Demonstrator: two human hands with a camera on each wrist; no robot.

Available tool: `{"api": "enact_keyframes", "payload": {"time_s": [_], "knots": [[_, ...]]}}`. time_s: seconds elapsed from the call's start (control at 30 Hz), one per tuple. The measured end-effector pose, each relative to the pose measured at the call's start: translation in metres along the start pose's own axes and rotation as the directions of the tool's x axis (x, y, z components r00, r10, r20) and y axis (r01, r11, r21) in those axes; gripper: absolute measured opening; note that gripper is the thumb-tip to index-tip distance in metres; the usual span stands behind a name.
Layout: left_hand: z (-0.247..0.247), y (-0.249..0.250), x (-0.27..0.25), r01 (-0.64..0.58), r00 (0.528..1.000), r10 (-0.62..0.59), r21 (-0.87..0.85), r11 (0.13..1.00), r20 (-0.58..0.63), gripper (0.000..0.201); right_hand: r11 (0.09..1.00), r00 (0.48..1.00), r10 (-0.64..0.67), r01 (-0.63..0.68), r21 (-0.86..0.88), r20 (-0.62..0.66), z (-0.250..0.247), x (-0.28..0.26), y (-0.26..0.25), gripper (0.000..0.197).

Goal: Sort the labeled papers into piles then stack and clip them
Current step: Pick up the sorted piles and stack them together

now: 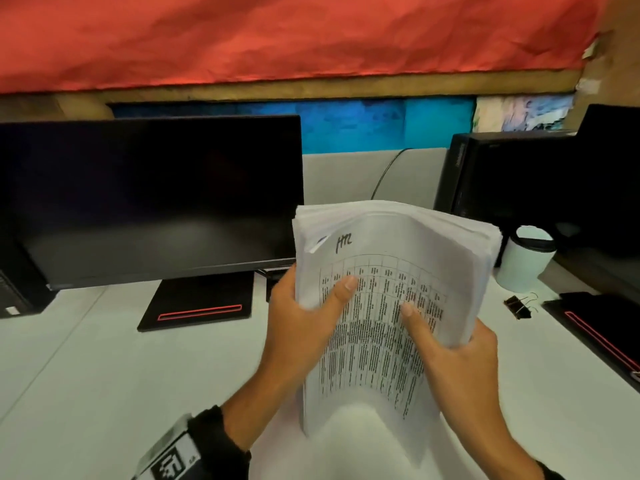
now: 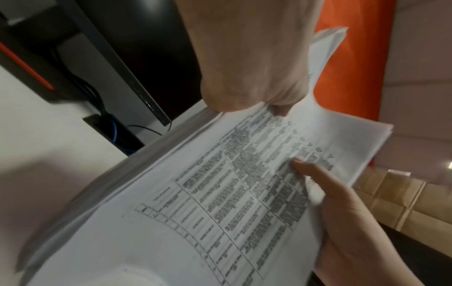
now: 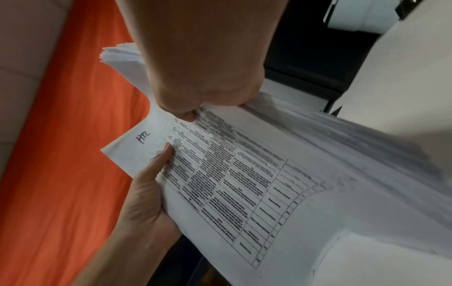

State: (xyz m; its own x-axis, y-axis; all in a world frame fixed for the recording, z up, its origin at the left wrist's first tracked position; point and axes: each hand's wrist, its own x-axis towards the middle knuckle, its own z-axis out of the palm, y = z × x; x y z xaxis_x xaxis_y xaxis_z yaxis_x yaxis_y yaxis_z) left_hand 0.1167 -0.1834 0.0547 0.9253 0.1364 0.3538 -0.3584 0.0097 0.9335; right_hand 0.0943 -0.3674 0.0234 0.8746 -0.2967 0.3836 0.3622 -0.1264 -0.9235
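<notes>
A thick stack of papers (image 1: 381, 306) stands upright over the white desk (image 1: 104, 375), held at its two side edges. Its front sheet carries a printed table and a handwritten label (image 1: 344, 241) at the top left. My left hand (image 1: 311, 306) grips the left edge, thumb on the front sheet and fingers behind. My right hand (image 1: 446, 341) grips the right edge the same way. The lower sheets curl forward near the desk. In the left wrist view my left hand (image 2: 252, 77) pinches the stack (image 2: 220, 193). In the right wrist view my right hand (image 3: 203, 77) pinches the stack (image 3: 269, 174) near the label (image 3: 143, 137).
A black binder clip (image 1: 518, 306) lies on the desk to the right of the stack. Behind it stands a white cup with a black lid (image 1: 526, 261). A dark monitor (image 1: 149, 202) stands at the left, a black computer tower (image 1: 502, 181) at the back right, another monitor base (image 1: 595, 334) at the right edge.
</notes>
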Motion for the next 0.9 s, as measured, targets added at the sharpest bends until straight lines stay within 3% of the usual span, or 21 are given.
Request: {"api": "enact_keyframes", "payload": {"time_s": [0.13, 0.37, 0.5, 0.63, 0.7, 0.8, 0.9], "knots": [[-0.011, -0.011, 0.007, 0.031, 0.998, -0.030, -0.016, 0.999, 0.061, 0.042, 0.998, 0.998, 0.059, -0.059, 0.037, 0.018, -0.006, 0.000, 0.003, 0.024], [-0.019, -0.017, 0.012, 0.013, 0.994, -0.003, -0.088, 0.996, 0.108, 0.034, 0.997, 0.999, -0.008, 0.004, 0.071, 0.051, -0.010, 0.004, 0.001, 0.019], [-0.023, -0.015, 0.013, 0.008, 0.985, 0.024, -0.183, 0.983, 0.173, 0.041, 0.995, 0.994, -0.072, 0.066, 0.069, 0.084, -0.015, 0.005, -0.003, 0.026], [-0.027, 0.006, 0.015, -0.022, 0.972, 0.084, -0.270, 0.963, 0.219, 0.040, 0.962, 0.966, -0.244, 0.230, 0.145, 0.088, -0.020, 0.023, -0.035, 0.035], [-0.027, 0.014, 0.017, -0.045, 0.969, 0.110, -0.281, 0.959, 0.221, 0.036, 0.947, 0.958, -0.281, 0.267, 0.181, 0.055, -0.021, 0.032, -0.050, 0.029], [-0.024, 0.020, 0.018, -0.064, 0.975, 0.117, -0.266, 0.962, 0.188, 0.029, 0.950, 0.954, -0.299, 0.294, 0.109, 0.030, -0.017, 0.038, -0.057, 0.037], [-0.023, 0.018, 0.016, -0.071, 0.984, 0.107, -0.245, 0.967, 0.139, 0.037, 0.943, 0.943, -0.331, 0.331, 0.022, 0.025, -0.015, 0.036, -0.055, 0.037]]}}
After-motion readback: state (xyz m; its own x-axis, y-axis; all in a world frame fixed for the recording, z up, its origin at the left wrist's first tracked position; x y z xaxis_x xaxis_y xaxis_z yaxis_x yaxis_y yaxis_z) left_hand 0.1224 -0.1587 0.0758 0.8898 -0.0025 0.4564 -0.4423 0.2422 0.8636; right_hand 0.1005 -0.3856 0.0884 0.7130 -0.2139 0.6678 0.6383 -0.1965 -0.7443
